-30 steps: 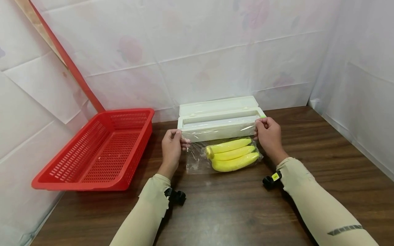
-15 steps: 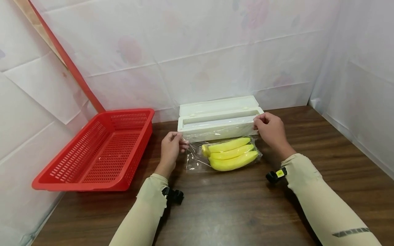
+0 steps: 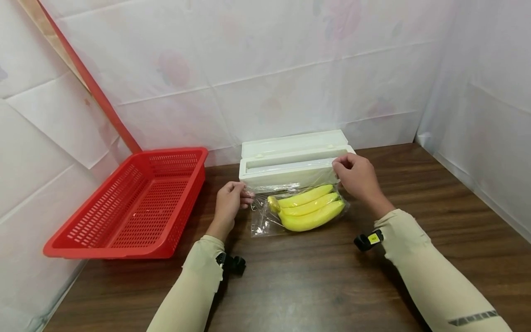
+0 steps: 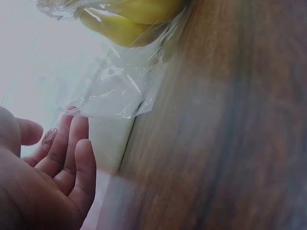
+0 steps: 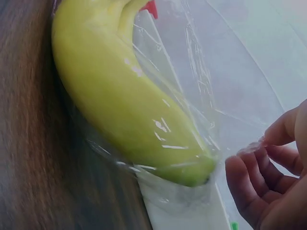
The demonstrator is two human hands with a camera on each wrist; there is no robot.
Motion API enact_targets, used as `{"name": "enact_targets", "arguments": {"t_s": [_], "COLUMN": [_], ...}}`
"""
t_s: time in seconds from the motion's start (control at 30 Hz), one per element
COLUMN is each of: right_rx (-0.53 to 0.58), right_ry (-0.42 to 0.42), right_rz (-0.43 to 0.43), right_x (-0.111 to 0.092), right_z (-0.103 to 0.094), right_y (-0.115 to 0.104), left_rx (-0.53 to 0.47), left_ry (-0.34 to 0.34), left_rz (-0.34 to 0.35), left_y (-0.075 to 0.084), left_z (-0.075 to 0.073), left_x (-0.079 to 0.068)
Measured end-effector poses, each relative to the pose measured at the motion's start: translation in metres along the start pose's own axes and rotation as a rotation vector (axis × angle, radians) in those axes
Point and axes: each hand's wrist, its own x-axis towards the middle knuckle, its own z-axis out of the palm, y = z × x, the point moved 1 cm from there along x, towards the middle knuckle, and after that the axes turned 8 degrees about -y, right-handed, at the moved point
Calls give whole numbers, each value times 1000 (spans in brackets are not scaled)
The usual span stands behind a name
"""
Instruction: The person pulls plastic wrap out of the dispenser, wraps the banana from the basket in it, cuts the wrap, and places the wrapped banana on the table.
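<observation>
A bunch of three yellow bananas (image 3: pixel 309 214) lies on the table under clear plastic wrap (image 3: pixel 262 220). My left hand (image 3: pixel 228 203) pinches a left corner of this film, beside the stem end. At the bananas' tip end, my right hand (image 3: pixel 357 177) pinches the film between thumb and fingers. In the right wrist view the film clings to a banana (image 5: pixel 120 96) and stretches toward the right hand (image 5: pixel 273 187). Behind the bunch stands a long white box (image 3: pixel 286 179), its lid (image 3: pixel 294 143) raised, with a pale roll (image 3: pixel 290 167) inside.
A red perforated plastic basket (image 3: pixel 159 251) sits on the left of the wooden table (image 3: pixel 298 286). White patterned sheeting (image 3: pixel 265 69) rises along the back and both sides. A red strip (image 3: pixel 99 99) slants down the sheeting behind the basket.
My right hand has moved left, toward the bananas, slackening the film. The bunch has shifted left and turned a little, its stem end now closer to my left hand.
</observation>
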Motion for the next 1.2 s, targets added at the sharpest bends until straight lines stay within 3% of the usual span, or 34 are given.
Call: {"name": "enact_targets", "arguments": {"t_s": [0.2, 0.57, 0.8, 1.03, 1.2], "right_rx": [70, -19, -80, -14, -16], "right_ry": [-48, -148, -261, -300, -344], "right_rz": [21, 61, 91, 151, 142], "right_x": [-1, 1, 2, 4, 5], "right_z": [5, 9, 6, 5, 3], "right_y": [0, 7, 7, 10, 9], "left_rx": [23, 98, 106, 139, 168], "left_ry": [-14, 17, 43, 52, 45], "left_rz": [13, 3, -32, -52, -70], "left_y": [-2, -6, -8, -9, -10], "left_z": [0, -1, -5, -9, -12], "left_x": [1, 4, 4, 5, 6]}}
